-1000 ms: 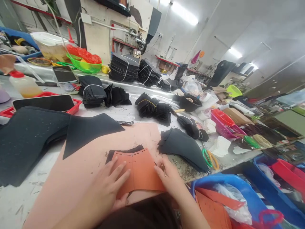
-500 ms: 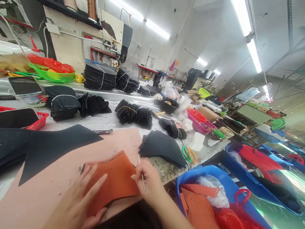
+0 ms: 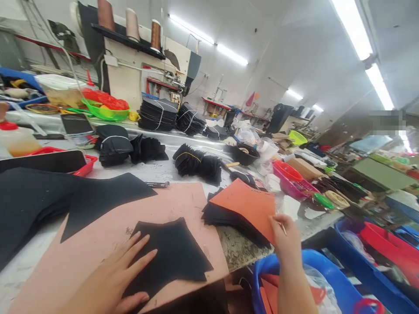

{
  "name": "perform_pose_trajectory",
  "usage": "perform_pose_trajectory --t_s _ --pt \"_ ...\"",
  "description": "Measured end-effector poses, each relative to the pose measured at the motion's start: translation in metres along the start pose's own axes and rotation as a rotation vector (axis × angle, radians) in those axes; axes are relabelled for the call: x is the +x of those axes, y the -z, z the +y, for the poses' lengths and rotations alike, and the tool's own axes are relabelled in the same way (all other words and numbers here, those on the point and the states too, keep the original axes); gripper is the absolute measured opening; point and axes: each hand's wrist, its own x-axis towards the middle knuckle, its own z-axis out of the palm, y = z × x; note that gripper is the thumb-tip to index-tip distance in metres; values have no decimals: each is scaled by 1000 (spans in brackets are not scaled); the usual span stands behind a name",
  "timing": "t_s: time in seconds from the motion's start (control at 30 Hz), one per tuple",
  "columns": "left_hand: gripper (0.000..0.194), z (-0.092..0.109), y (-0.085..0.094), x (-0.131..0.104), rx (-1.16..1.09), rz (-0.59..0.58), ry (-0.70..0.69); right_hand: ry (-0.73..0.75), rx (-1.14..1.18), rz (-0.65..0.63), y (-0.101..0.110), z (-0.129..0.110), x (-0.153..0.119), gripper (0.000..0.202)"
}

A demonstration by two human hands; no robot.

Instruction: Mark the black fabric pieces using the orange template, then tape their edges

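Note:
My left hand lies flat with fingers spread on a black cut piece, which rests on the pink sheet. My right hand pinches the lower right edge of an orange template and also keeps a thin metal stick between its fingers. The template is held out to the right, over a stack of black cut pieces; whether it touches them I cannot tell. A larger black piece lies at the left on the pink sheet.
Right of the table's edge stands a blue tub with orange pieces and a plastic bag inside. Tied black bundles sit behind the pink sheet. A red basket is at left, a pink basket at right, and a sewing machine behind.
The orange template has been lifted off the black piece and carried right by my right hand. My left hand stays down, now on the uncovered black piece. The view has turned slightly left.

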Motion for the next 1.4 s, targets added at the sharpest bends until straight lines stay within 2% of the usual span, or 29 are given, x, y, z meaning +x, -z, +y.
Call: perform_pose_trajectory --t_s 0.07,0.1,0.13,0.23,0.27,0.33,0.4,0.47,0.6,0.73,1.0,1.2,1.3,1.4 --pt "76 3 8 -1 -75 -58 99 38 41 -31 -13 -8 -26 28" --pt "77 5 11 -2 -110 -51 156 63 58 -96 -23 -13 -42 25" --pt "77 6 14 -3 -145 -18 214 92 72 -190 -34 -19 -58 22" --pt "69 9 17 -6 -253 93 343 164 63 -591 -67 -31 -104 13" --pt "66 10 16 -6 -272 85 363 194 35 -689 -76 -33 -117 11" --pt "65 14 11 -7 -260 -11 361 277 -33 -765 -88 -33 -134 9" --pt "68 20 5 -6 -197 -106 321 362 -86 -727 -91 -31 -143 9" --pt "63 25 0 -4 -120 -135 274 428 -113 -701 -89 -30 -146 11" --pt "50 31 -1 -1 -38 -87 290 498 -171 -743 -84 -31 -150 13" --pt "50 33 0 -1 -28 -56 315 553 -209 -744 -84 -32 -150 16" --pt "51 30 -10 -6 -20 -14 275 592 -235 -750 -84 -36 -147 18" --pt "48 26 -18 -7 -4 38 176 671 -321 -786 -85 -33 -133 26" --pt "48 24 -19 -6 3 9 144 637 -300 -753 -91 -44 -122 32" --pt "52 24 -17 -4 10 1 112 531 -167 -829 -106 -67 -120 34"
